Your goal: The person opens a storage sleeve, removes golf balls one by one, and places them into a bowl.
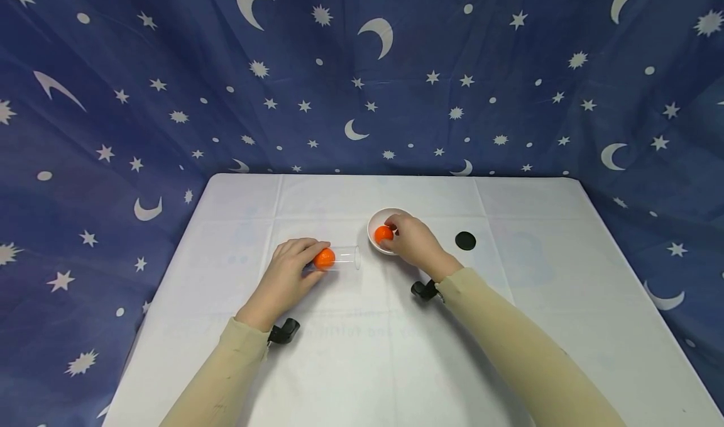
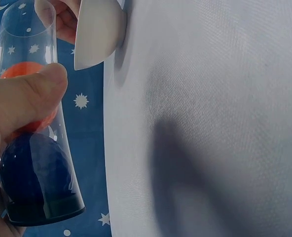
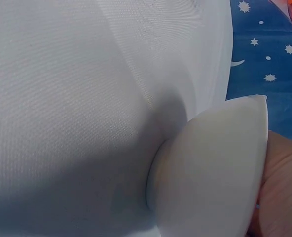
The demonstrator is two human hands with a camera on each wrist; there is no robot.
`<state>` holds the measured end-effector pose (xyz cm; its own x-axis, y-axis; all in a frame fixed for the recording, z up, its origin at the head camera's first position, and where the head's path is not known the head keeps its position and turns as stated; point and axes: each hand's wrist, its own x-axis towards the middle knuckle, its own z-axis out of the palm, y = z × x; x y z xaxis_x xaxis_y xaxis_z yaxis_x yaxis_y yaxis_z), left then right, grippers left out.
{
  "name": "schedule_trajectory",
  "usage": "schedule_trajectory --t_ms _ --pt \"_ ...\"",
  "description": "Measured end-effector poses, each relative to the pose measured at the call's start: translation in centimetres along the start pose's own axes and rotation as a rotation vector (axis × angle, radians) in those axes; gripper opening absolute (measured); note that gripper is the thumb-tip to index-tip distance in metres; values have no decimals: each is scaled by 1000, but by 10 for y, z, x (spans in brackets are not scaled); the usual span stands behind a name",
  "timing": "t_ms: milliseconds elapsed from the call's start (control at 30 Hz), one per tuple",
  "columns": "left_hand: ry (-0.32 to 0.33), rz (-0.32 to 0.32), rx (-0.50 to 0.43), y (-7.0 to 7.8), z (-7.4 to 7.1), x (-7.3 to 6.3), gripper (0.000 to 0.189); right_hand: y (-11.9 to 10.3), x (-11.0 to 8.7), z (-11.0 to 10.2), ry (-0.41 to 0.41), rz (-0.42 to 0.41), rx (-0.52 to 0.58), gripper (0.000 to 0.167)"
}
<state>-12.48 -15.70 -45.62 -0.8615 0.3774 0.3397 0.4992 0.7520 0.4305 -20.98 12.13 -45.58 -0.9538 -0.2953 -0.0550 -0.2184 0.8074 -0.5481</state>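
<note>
My left hand (image 1: 290, 276) grips a clear plastic tube (image 1: 347, 258) held sideways, its open end toward the right. Inside it sit an orange ball (image 1: 325, 259) and, in the left wrist view, a dark blue ball (image 2: 35, 170) by the black closed end (image 2: 47, 216). The left thumb lies along the tube's wall. To the right, my right hand (image 1: 415, 243) reaches into a white bowl (image 1: 371, 233), thumb and fingers around another orange ball (image 1: 383, 234). In the right wrist view the bowl's wall (image 3: 210, 173) hides the fingertips.
A black round disc (image 1: 466, 241) lies on the white-covered table (image 1: 362, 364), right of the bowl. Behind the table hangs a blue cloth (image 1: 413, 100) with moons and stars. Small black cameras (image 1: 285, 331) are strapped at both wrists.
</note>
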Motion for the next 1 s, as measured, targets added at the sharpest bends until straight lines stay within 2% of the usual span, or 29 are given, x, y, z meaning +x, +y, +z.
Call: schedule_trajectory --t_ms 133,267,500,800,1000 --pt "1 -2 -3 0 1 1 54 0 -4 -3 24 -7 21 41" --pt "0 -1 -2 0 1 2 53 0 -11 -10 76 -57 51 45" --pt "-4 6 3 0 1 4 54 -2 -26 -21 152 -125 225 53" --pt "-4 23 -7 3 3 7 54 -8 -42 -25 164 -179 494 54" --pt "0 23 -9 5 4 8 54 -11 -51 -21 148 -185 534 60"
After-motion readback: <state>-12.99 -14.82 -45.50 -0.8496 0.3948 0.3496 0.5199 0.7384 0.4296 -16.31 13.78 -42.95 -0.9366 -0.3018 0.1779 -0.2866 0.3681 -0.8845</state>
